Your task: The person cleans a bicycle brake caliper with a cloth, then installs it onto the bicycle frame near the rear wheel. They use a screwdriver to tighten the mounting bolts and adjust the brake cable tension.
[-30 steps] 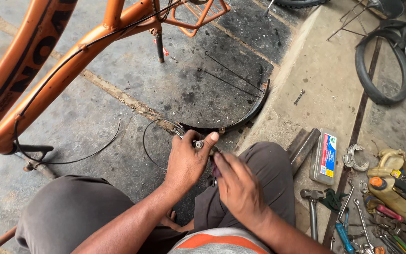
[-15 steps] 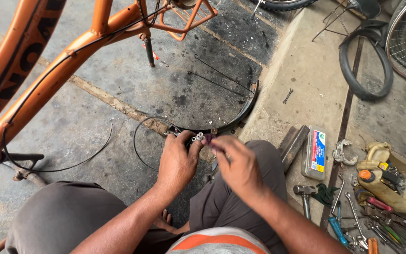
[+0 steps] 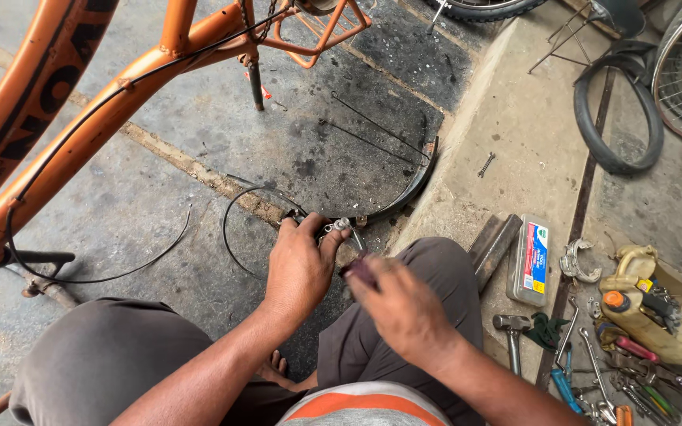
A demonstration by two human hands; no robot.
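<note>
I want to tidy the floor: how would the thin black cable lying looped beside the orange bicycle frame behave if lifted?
The thin black cable would probably flop yet spring, since it lies in open curves. It looks light, being very slender. One end seems to run toward the orange bicycle frame, so it may snag.

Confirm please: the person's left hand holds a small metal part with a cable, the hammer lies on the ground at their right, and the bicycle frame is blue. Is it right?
Not quite. The head view shows the bicycle frame is orange, not blue. The rest holds: the left hand grips the small metal part with a cable, and the hammer lies on the ground at their right.
</note>
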